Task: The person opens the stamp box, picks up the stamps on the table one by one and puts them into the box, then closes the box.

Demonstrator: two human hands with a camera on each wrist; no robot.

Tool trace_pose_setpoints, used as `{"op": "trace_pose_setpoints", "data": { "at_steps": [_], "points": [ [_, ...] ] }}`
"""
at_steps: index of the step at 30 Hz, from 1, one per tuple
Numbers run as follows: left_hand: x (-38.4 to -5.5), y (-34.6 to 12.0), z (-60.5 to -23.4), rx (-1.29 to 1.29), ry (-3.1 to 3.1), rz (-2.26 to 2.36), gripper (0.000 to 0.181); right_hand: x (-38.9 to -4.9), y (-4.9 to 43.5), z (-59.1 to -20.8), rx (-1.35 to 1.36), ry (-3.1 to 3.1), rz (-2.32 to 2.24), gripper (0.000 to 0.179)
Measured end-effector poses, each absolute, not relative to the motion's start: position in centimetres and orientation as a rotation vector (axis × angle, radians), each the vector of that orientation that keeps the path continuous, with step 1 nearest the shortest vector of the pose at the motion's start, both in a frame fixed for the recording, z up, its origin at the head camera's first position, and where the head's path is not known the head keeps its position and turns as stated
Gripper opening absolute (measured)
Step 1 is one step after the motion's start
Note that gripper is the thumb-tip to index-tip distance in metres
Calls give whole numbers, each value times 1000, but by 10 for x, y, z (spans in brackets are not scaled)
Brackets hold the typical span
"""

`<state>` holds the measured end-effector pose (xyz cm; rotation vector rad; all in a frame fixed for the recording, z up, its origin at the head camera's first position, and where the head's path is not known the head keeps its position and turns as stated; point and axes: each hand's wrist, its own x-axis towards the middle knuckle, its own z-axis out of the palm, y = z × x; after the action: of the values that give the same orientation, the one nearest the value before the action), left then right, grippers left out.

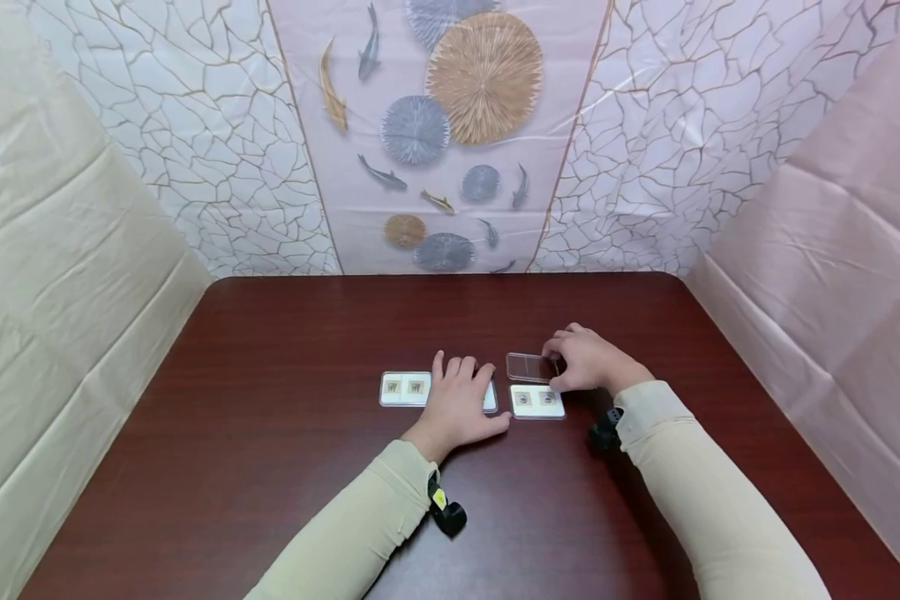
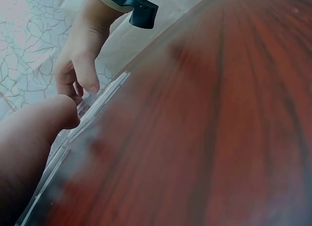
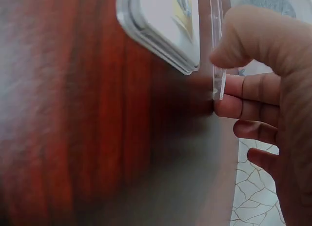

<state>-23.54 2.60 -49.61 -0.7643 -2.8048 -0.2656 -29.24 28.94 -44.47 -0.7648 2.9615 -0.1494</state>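
Observation:
My right hand [image 1: 588, 360] pinches the right end of a clear rectangular plastic lid [image 1: 527, 367], thumb on one side and fingertips on the other in the right wrist view. Just in front of this lid lies a flat case [image 3: 161, 21] with a white insert and two small square pictured pieces. My left hand [image 1: 459, 404] is spread, palm down, over white-lined cases [image 1: 404, 402] of the same kind to the left; its palm and fingers hide their middle. Its thumb reaches toward the right case's near left corner.
A dark red-brown wooden table [image 1: 270, 483] lies under everything. Behind it hangs a patterned cloth [image 1: 450, 192] with fish and round shapes, and pale padded fabric [image 1: 67, 275] slopes up on both sides. A black camera [image 1: 448, 518] sits on each wrist.

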Motion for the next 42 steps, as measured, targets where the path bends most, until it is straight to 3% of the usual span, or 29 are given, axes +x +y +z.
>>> {"op": "trace_pose_setpoints", "data": {
  "at_steps": [25,42],
  "points": [
    [-234,36,-495,-856,-2819,-146,79,-248,289,-449,-976,2950,-173,50],
    [-230,39,-496,-888,-2729,-170,57,-235,287,-446,-1024,2987,-73,54]
  ]
}}
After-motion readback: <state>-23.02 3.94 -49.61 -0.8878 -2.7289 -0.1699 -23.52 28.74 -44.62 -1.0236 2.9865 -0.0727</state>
